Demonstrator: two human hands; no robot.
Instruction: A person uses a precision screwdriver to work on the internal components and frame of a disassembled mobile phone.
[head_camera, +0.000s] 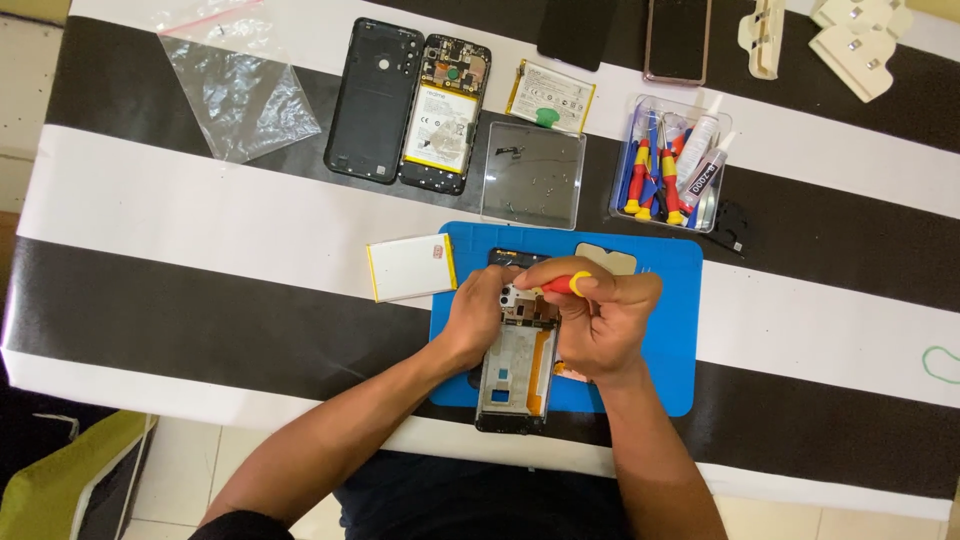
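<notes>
An opened black phone frame with exposed orange ribbon cable (520, 365) lies on a blue rectangular mat (670, 330), directly beneath both hands. The left hand (478, 318) grips its upper left edge, while the right hand (600, 320) pinches a small red-and-yellow screwdriver (562, 285) over its top.

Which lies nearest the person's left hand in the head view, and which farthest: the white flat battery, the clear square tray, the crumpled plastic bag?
From the left hand:
1. White flat battery, just upper left.
2. Clear square tray, above.
3. Crumpled plastic bag, far upper left.

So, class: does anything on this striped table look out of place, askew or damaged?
Mostly orderly. The white battery lies tilted, half off the blue mat, and the opened phone frame overhangs the mat's near edge. No visible damage.
</notes>
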